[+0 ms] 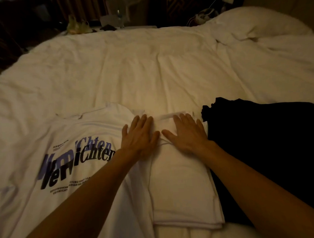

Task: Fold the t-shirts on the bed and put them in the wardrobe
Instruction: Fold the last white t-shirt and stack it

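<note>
Pressing with straight, released fingers, left hand (pixel 139 135) and right hand (pixel 187 133) are laid on the folded white t-shirt (pixel 181 182) at 6 o'clock on the bed (pixel 150 65). A printed t-shirt (pixel 74 157) is spread at 8 o'clock.

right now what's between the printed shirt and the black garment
Head view: a folded white t-shirt lies there, left hand and right hand flat at its far end.

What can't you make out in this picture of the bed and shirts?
Head view: small print on the white lettered cotton t-shirt, motion-blurred.
Black fabric garment: too dark, cut by right edge.
Folded plain white t-shirt: upper end under the left hand and right hand.
Clutter beyond the white bed: dim, small.
</note>
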A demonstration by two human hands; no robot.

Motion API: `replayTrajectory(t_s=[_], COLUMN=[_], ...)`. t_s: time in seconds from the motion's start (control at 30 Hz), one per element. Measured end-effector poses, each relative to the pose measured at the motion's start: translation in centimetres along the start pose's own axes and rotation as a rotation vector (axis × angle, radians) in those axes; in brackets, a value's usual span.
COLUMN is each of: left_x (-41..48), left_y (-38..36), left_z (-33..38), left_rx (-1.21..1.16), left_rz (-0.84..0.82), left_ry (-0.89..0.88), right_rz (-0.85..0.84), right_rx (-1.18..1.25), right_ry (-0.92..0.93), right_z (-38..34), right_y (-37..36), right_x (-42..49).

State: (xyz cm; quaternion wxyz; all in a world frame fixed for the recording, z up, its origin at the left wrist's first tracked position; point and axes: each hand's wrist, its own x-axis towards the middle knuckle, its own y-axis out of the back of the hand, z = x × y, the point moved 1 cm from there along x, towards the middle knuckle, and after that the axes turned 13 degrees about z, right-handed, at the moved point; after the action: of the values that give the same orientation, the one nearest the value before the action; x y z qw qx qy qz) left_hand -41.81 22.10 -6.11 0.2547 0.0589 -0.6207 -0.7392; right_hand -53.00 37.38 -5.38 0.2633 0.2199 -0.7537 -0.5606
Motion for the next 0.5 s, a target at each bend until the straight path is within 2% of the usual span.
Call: replayTrajectory(t_s=[0.1,0.27,0.37,0.5], left_x=[-1.1,-1.2,-1.2,-1.8], left_y=[-1.8,-2.7,-1.6,1.5], left_z=[-1.1,-1.8,-2.3,-4.3], left_rx=[0.017,-0.045,-0.100,-0.098], left_rz=[-0.140,-0.147,-0.084,0.001], left_ry=[0.007,0.025,-0.005,0.056], right_rz=[-0.099,-0.111,-0.058,0.032], right_rx=[-0.143,-0.183,-0.176,-0.101], right_ry=[-0.062,-0.069,-0.083,-0.011], right_z=[1.0,1.1,0.4,-2.6], right_y=[-1.8,-2.2,-1.1,1.1], right_x=[-0.7,-0.4,-0.5,-1.0])
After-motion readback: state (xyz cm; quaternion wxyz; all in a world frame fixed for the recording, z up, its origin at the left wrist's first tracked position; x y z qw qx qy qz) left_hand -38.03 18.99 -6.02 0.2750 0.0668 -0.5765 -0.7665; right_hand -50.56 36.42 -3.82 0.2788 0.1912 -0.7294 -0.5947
